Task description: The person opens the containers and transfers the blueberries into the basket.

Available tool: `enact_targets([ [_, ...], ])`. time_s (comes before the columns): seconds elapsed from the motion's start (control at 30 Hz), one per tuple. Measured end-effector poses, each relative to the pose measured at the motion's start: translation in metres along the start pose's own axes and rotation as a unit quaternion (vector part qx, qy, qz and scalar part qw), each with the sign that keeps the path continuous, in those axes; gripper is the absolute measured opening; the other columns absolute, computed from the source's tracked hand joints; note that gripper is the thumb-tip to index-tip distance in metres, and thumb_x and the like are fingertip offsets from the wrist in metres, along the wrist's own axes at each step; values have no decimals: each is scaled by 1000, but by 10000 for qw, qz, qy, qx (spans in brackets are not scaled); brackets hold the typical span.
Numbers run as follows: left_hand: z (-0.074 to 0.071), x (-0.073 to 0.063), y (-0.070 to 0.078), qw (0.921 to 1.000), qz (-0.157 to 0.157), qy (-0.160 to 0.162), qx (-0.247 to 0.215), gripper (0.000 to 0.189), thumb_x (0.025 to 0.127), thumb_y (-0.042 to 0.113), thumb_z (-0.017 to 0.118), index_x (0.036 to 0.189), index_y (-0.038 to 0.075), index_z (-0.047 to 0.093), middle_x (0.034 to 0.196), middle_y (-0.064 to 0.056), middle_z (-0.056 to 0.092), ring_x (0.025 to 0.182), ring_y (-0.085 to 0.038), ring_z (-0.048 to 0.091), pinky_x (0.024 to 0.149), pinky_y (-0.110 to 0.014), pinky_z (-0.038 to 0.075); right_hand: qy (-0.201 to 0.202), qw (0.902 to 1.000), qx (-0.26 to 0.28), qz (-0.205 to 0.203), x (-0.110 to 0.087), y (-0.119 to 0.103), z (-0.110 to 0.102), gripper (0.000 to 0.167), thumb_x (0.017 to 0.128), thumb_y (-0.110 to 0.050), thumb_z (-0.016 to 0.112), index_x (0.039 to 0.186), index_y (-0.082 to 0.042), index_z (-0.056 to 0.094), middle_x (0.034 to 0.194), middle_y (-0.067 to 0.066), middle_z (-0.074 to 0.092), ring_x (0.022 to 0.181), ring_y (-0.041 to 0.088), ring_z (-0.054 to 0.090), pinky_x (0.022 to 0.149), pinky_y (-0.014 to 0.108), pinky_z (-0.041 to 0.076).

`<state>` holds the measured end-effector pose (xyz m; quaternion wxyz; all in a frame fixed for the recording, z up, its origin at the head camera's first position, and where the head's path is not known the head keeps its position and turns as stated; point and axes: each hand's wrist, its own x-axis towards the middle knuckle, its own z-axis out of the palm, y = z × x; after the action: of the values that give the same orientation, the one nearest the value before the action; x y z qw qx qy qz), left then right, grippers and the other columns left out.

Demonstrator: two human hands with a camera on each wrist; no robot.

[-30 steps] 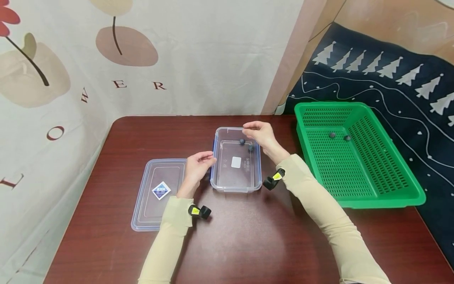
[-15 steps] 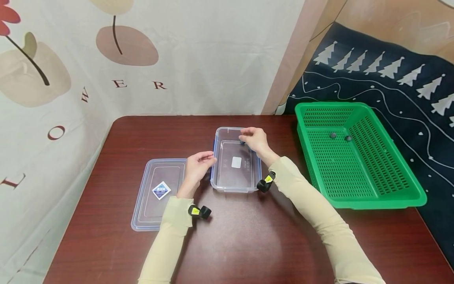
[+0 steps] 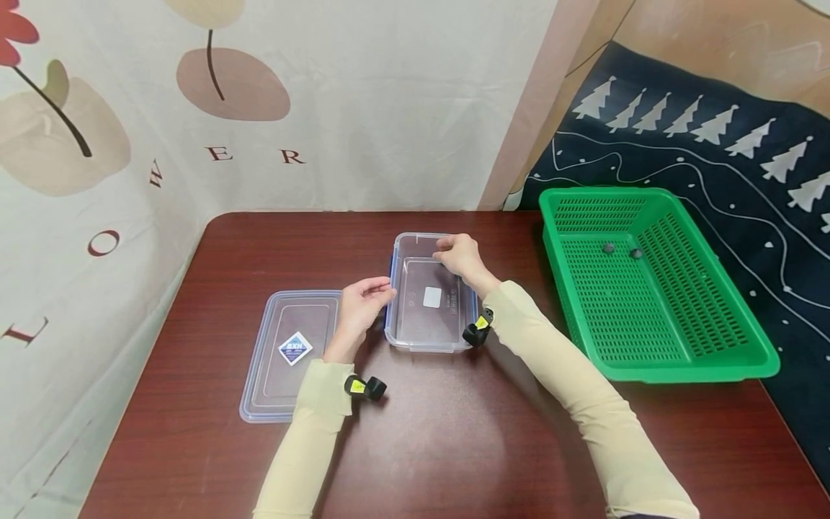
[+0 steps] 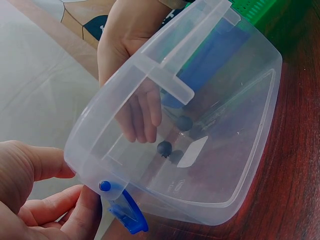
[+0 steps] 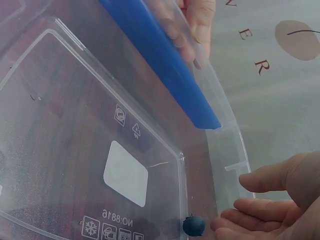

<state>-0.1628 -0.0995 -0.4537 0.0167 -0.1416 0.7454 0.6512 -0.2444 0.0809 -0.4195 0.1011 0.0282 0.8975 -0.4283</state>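
A clear plastic food container (image 3: 415, 335) with blue clips stands lidless on the table. My left hand (image 3: 360, 306) pinches its left rim between thumb and fingers. My right hand (image 3: 462, 257) reaches over the far right part of the container, fingers extended and nothing held. Through the wall, the left wrist view shows one blueberry (image 4: 164, 148) close to the right fingertips and another blueberry (image 4: 185, 123) beside it. A blueberry (image 5: 194, 226) also shows near these fingers in the right wrist view. From the head view, the right hand hides the berries in the container.
The container's lid (image 3: 266, 389), with a diamond sticker, lies flat at the left, partly under the left hand. On the right stands a green slotted basket (image 3: 655, 367) holding two dark berries (image 3: 636, 253). A printed curtain (image 3: 363, 108) hangs behind the table.
My right hand has moved left and slightly nearer over the container, covering the two berries that showed before. My left hand has stayed on the rim.
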Motion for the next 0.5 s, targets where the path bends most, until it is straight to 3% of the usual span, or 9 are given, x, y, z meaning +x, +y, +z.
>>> enact_targets([
  [0.23, 0, -1, 1, 10000, 4, -20, -8, 28, 79, 1, 70, 106, -4, 67, 93, -15, 68, 70, -6, 58, 62, -17, 49, -131, 9991, -395, -94, 4, 0, 4, 31, 83, -12, 68, 113, -4, 68, 115, 9, 65, 115, 22, 53, 96, 33, 40],
  [0.37, 0, 0, 1, 10000, 11, -33, -27, 28, 79, 1, 70, 107, -5, 66, 94, -15, 68, 70, -5, 58, 63, -16, 48, 9, 9983, -507, -279, 21, 15, 13, 28, 78, -14, 72, 106, -9, 72, 104, 4, 68, 113, 21, 51, 97, 28, 36],
  [0.47, 0, 0, 1, 10000, 36, -42, -44, 28, 79, 0, 70, 107, -6, 66, 94, -16, 68, 70, -5, 58, 62, -15, 48, 10, 9981, -601, -127, 30, 18, 16, 30, 77, -11, 73, 107, -7, 71, 104, 7, 68, 114, 22, 49, 99, 29, 34],
  [0.5, 0, 0, 1, 10000, 32, -45, -53, 28, 79, 0, 70, 107, -5, 66, 95, -17, 68, 71, -5, 58, 62, -15, 48, -127, 9977, -661, 16, 23, 10, 12, 32, 78, -9, 72, 110, -5, 69, 108, 9, 67, 117, 22, 49, 101, 31, 35],
])
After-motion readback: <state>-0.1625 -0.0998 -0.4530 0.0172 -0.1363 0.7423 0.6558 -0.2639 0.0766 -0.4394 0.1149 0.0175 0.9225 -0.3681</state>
